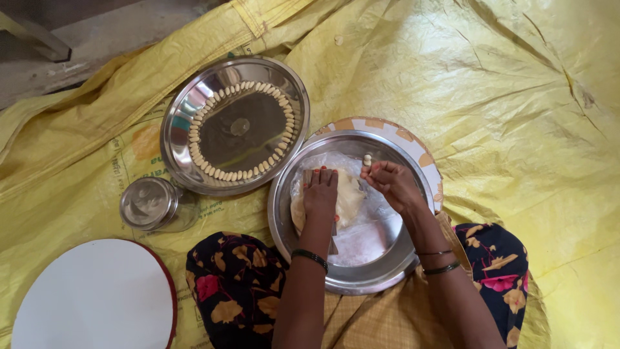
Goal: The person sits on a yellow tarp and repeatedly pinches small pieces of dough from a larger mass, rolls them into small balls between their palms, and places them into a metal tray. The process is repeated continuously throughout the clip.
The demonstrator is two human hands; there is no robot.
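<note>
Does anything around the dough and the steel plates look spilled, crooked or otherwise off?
Nothing stands out. The dough pieces sit in a neat ring on the steel plate; the left hand presses the dough, and the right hand pinches a small piece.

A yellow plastic sheet [504, 97] is spread over the floor, wrinkled all over. Laid directly on it: a steel plate [177, 139] ringed with small dough pieces, a patterned plate [413, 139] under a steel basin [284, 213], a small steel container [150, 203] just left of the basin, and a white round board [97, 297] with a red edge at lower left. Bare concrete floor [97, 39] is seen at upper left.
</note>
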